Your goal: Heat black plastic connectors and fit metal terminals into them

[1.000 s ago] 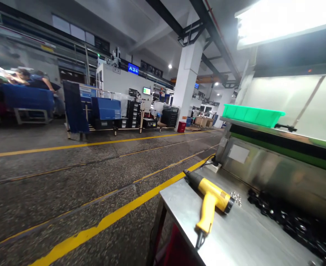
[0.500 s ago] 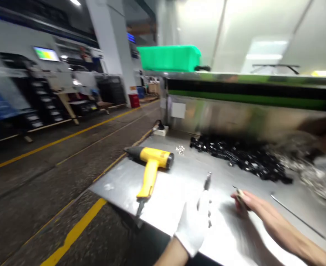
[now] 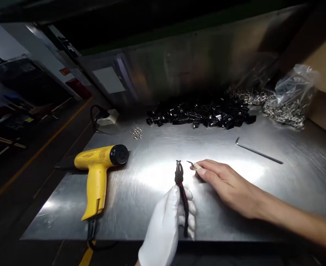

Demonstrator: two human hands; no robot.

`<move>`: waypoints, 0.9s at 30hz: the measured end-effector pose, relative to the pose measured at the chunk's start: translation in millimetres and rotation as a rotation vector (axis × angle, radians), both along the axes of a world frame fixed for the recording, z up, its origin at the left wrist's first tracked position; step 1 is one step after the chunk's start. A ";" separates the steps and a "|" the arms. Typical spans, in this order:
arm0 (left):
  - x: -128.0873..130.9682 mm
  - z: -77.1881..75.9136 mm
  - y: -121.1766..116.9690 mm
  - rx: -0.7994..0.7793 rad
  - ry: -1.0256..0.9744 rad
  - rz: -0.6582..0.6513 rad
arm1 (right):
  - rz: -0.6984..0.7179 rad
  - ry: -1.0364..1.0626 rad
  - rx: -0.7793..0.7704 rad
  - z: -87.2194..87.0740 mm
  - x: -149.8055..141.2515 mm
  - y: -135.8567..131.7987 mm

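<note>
lowered since the earlier frame, the view now centres on the steel table (image 3: pixel 298 184). nearest, the white-gloved left hand (image 3: pixel 163 225) has its fingers clamped around red-and-black pliers (image 3: pixel 179 173), tips up. just beside them, the bare right hand (image 3: pixel 224 181) pinches a small metal piece (image 3: pixel 192 165) between its fingertips. beyond lie a yellow heat gun (image 3: pixel 96 166), an allen key (image 3: pixel 258 151) and black parts (image 3: pixel 199 114).

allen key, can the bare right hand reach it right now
Probably yes: the right hand is close with nothing between it and the Allen key, though its fingers pinch a small part.
</note>
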State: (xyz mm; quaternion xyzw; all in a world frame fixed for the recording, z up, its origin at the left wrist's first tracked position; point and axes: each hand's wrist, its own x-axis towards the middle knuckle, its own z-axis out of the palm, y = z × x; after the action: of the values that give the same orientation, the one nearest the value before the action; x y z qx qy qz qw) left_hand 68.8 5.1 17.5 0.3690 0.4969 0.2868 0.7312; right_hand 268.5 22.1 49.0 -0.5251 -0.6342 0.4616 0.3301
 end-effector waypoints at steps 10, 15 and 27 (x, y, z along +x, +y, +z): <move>12.3 2.2 -6.5 -0.061 0.001 0.024 | 0.014 -0.118 -0.015 0.8 4.1 1.4; 13.8 4.2 -6.9 -0.043 0.005 0.010 | 0.012 -0.111 -0.020 -0.5 3.6 2.1; 23.5 11.9 -6.5 -0.061 0.151 0.074 | -0.002 -0.116 -0.022 1.7 8.1 0.9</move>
State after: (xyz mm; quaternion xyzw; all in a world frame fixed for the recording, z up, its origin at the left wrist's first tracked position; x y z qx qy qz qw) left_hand 92.3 -1.4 29.5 0.3484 0.5726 0.2699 0.6913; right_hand 276.6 23.0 50.7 -0.5553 -0.6465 0.4371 0.2872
